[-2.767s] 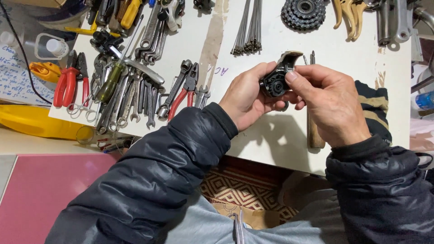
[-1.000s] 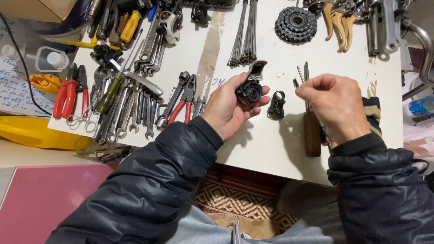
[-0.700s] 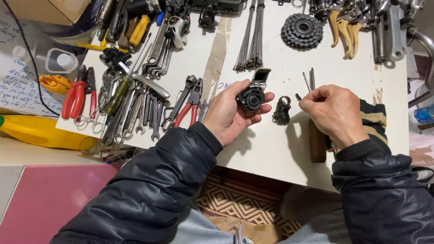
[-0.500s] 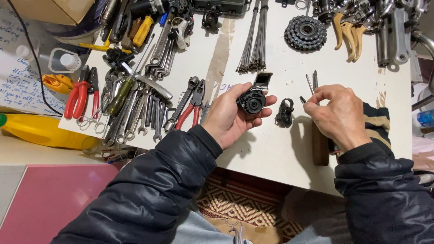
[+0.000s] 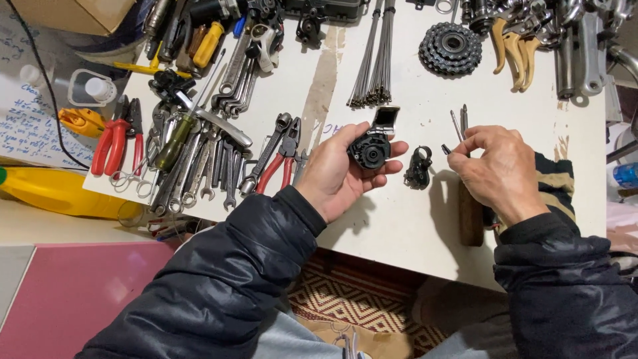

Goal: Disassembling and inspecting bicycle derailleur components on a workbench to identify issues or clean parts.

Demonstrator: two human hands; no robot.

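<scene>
Head view looks down on a white worktop (image 5: 399,226) crowded with bicycle tools. Left hand (image 5: 339,176) lies palm up over the middle of the worktop, fingers curled around a small black round mechanism (image 5: 370,149) with a flat tab sticking up from it. Right hand (image 5: 495,169) hovers just to the right, fingertips pinched together on something thin and dark; what exactly it grips is too small to tell. Between the two hands, a small black clamp piece (image 5: 419,167) rests on the worktop, apart from both. Two thin metal pins (image 5: 458,123) lie just above the right hand. A wooden handle (image 5: 470,219) shows under that wrist, near the front edge. Toward the back edge sit a toothed cog cluster (image 5: 450,48) and a bundle of spokes (image 5: 373,63). Along the left side, wrenches (image 5: 222,156) lie in a row, with red-handled pliers (image 5: 113,139) at the left edge.
</scene>
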